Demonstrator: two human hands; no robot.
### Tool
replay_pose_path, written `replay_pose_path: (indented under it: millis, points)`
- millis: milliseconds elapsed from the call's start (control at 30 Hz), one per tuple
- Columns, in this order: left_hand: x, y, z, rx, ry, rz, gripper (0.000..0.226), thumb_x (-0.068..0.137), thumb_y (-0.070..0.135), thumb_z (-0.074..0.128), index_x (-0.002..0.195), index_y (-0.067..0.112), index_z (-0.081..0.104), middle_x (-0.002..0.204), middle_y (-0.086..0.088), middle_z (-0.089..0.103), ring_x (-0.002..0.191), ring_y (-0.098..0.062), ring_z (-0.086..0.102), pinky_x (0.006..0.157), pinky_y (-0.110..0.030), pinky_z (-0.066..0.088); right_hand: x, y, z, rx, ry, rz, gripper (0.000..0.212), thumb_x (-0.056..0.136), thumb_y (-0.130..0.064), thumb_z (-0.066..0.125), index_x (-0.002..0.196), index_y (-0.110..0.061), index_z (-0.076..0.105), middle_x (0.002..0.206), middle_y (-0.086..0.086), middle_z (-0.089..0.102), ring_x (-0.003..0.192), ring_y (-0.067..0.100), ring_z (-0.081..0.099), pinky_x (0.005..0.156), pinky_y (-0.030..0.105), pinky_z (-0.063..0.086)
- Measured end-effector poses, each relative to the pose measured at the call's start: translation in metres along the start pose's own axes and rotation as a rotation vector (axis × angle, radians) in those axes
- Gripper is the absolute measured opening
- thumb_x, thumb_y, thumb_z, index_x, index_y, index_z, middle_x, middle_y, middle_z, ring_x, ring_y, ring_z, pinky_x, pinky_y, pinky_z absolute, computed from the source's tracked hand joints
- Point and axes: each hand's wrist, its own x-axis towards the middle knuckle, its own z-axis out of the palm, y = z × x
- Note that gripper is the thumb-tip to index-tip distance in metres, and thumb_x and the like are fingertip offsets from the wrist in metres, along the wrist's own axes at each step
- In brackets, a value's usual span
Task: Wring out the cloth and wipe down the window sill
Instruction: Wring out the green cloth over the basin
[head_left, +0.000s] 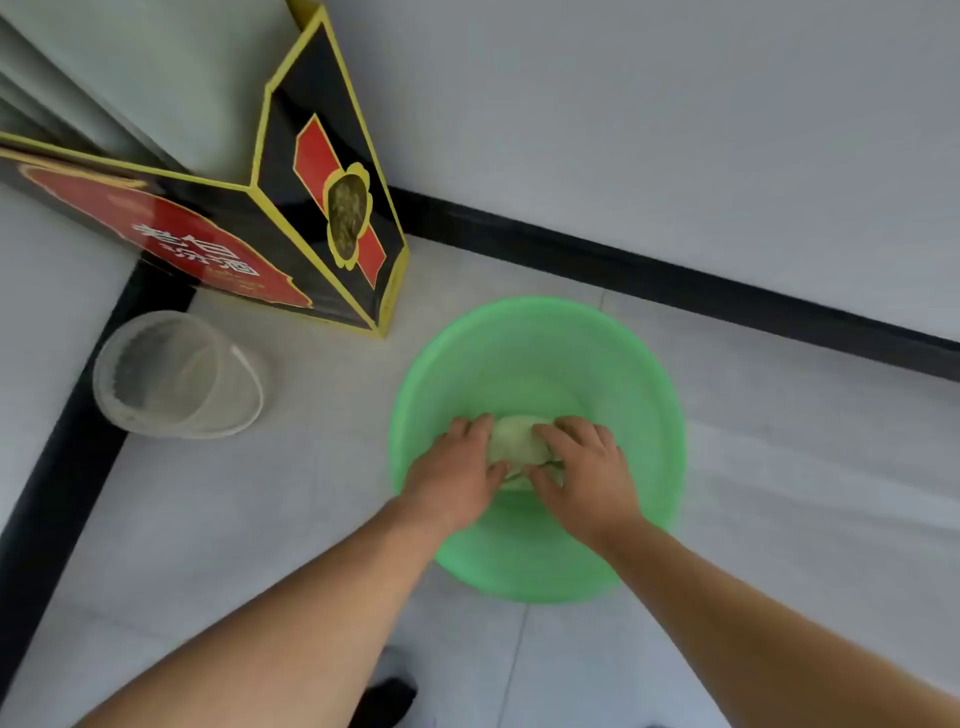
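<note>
At the far left a clear plastic container (179, 375) is lying tipped on the pale tiled floor (260, 519), close to the black skirting strip, and just beyond it a black, red and yellow gift box (270, 218) is standing in the corner against the wall. To the right of these a green plastic basin (537, 364) is sitting on the floor, and both bare arms are reaching down into it. The left hand (452, 475) is closing on the left end of a pale, bunched cloth (519, 441), while the right hand (587, 467) is clamping its right end, so the two hands are drawn close together with the cloth gathered between them, inside the basin. This looks like the wringing step, just getting under way; whether water is in the basin cannot be told. The next move is likely calling for the hands to twist in opposite directions over the basin so the drips fall inside, then to lift the cloth clear. The window sill is not showing here.
</note>
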Motion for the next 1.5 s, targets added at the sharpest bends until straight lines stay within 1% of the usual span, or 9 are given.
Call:
replay_pose_path:
  millis: [233, 367, 500, 767, 1067, 1167, 1267, 1367, 1500]
  points:
    - [0.008, 0.007, 0.015, -0.139, -0.037, -0.074, 0.065, 0.092, 0.039, 0.063, 0.147, 0.024, 0.031, 0.133, -0.012, 0.042, 0.118, -0.035, 0.057, 0.099, -0.038, 0.045, 0.007, 0.001, 0.002, -0.150, -0.162, 0.075, 0.074, 0.076, -0.070, 0.042, 0.141, -0.035, 0.046, 0.136, 0.004, 0.048, 0.125, 0.032, 0.042, 0.097, 0.045, 0.043]
    - [0.014, 0.010, 0.020, -0.311, -0.021, -0.129, 0.058, 0.084, 0.034, 0.073, 0.135, 0.022, 0.048, 0.126, -0.010, 0.056, 0.112, -0.028, 0.060, 0.093, -0.029, 0.046, 0.010, 0.002, -0.005, -0.160, -0.289, 0.112, 0.074, 0.079, -0.056, 0.063, 0.145, -0.036, 0.037, 0.133, 0.007, 0.042, 0.122, 0.032, 0.041, 0.099, 0.039, 0.043]
    - [0.012, 0.013, 0.027, -0.570, 0.041, -0.209, 0.052, 0.078, 0.023, 0.081, 0.123, 0.016, 0.057, 0.114, -0.003, 0.066, 0.097, -0.017, 0.061, 0.079, -0.018, 0.044, 0.018, 0.002, -0.015, 0.012, -0.383, 0.142, 0.057, 0.078, -0.033, 0.068, 0.131, -0.023, 0.052, 0.113, 0.013, 0.061, 0.107, 0.035, 0.059, 0.087, 0.034, 0.045]
    - [-0.005, 0.024, 0.011, -1.180, 0.036, -0.297, 0.027, 0.090, 0.009, 0.069, 0.111, 0.015, 0.052, 0.114, -0.015, 0.064, 0.103, -0.033, 0.067, 0.081, -0.046, 0.059, 0.023, 0.002, -0.048, 0.538, -0.353, 0.097, 0.036, 0.080, -0.016, 0.076, 0.109, -0.030, 0.062, 0.096, -0.011, 0.068, 0.088, 0.012, 0.065, 0.074, 0.016, 0.049]
    - [-0.005, 0.029, 0.000, -1.436, 0.061, -0.225, 0.031, 0.089, -0.013, 0.052, 0.105, 0.014, 0.048, 0.103, -0.012, 0.062, 0.090, -0.026, 0.065, 0.067, -0.036, 0.056, 0.029, -0.006, -0.045, 1.194, -0.384, 0.617, 0.067, 0.071, -0.068, 0.067, 0.118, -0.020, 0.066, 0.107, 0.007, 0.074, 0.097, 0.026, 0.072, 0.080, 0.042, 0.059]
    - [-0.001, 0.037, 0.002, -1.395, 0.114, -0.167, 0.042, 0.075, -0.010, 0.053, 0.106, 0.017, 0.052, 0.101, -0.011, 0.060, 0.089, -0.024, 0.061, 0.069, -0.035, 0.052, 0.029, -0.012, -0.038, 1.328, -0.512, 0.602, 0.056, 0.089, -0.065, 0.051, 0.119, -0.020, 0.066, 0.112, 0.009, 0.073, 0.102, 0.027, 0.071, 0.087, 0.050, 0.057]
    - [0.002, 0.044, 0.003, -1.277, 0.195, -0.117, 0.050, 0.063, 0.014, 0.052, 0.112, 0.024, 0.060, 0.103, -0.003, 0.066, 0.089, -0.016, 0.061, 0.073, -0.029, 0.049, 0.036, -0.024, -0.036, 1.331, -0.360, 0.604, 0.040, 0.094, -0.054, 0.053, 0.111, -0.021, 0.067, 0.106, 0.010, 0.074, 0.093, 0.028, 0.073, 0.073, 0.044, 0.060]
    - [0.004, 0.050, 0.005, -1.195, 0.353, -0.120, 0.025, 0.086, 0.039, 0.057, 0.100, 0.019, 0.059, 0.089, 0.005, 0.067, 0.080, -0.010, 0.061, 0.067, -0.021, 0.048, 0.045, -0.028, -0.037, 1.253, -0.186, 0.608, 0.018, 0.093, -0.038, 0.059, 0.094, -0.022, 0.066, 0.092, 0.008, 0.071, 0.079, 0.023, 0.069, 0.060, 0.031, 0.055]
    - [0.006, 0.053, 0.011, -0.979, 0.451, -0.192, 0.033, 0.099, 0.050, 0.045, 0.092, 0.020, 0.055, 0.086, 0.003, 0.066, 0.082, -0.017, 0.064, 0.067, -0.030, 0.051, 0.048, -0.030, -0.036, 1.176, -0.167, 0.590, 0.025, 0.088, -0.041, 0.065, 0.085, -0.016, 0.065, 0.077, 0.006, 0.069, 0.068, 0.021, 0.067, 0.058, 0.032, 0.056]
